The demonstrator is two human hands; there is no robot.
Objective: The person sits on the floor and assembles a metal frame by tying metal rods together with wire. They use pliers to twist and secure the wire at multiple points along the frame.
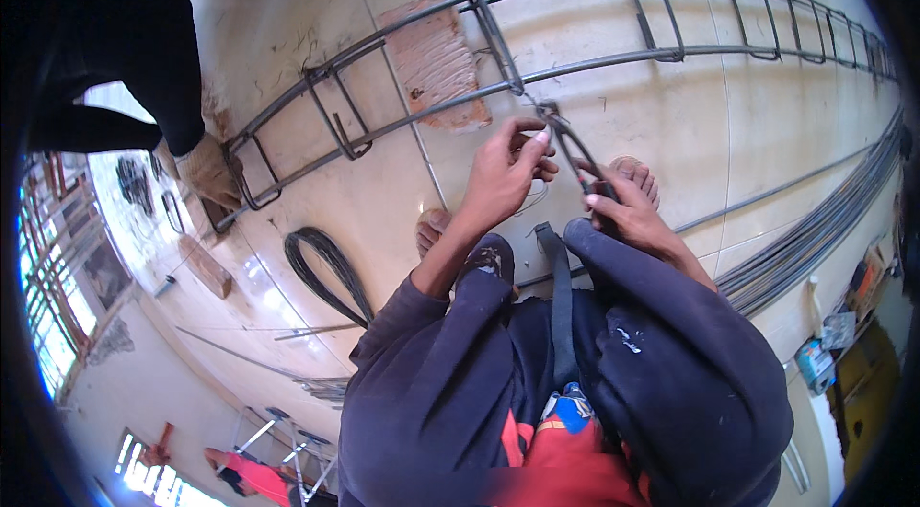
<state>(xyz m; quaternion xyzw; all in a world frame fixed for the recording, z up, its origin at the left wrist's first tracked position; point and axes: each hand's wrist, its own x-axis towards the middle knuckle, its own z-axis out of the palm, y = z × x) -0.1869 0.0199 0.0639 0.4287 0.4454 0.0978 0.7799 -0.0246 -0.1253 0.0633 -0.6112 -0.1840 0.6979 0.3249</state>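
Note:
My right hand (631,212) is closed round the handles of a pair of dark end-cutting pincers (567,135). The jaws sit at a rebar cage (599,63), just below the corner of a square stirrup (500,37) on its near bar. Close beside the jaws is my left hand (506,170), its thumb and fingers drawn together. A thin tie wire (533,204) curves out below that hand; its grip on the wire is partly hidden by the fingers. The cage lies across the tiled floor, running from the left to the far right.
A co-worker's gloved hand (206,173) touches the cage's left end. A coil of wire (326,269) lies left of my feet. Long loose bars (815,243) stretch along the right. Under the cage is a rough reddish slab (436,71). Another person (257,480) is at the lower left.

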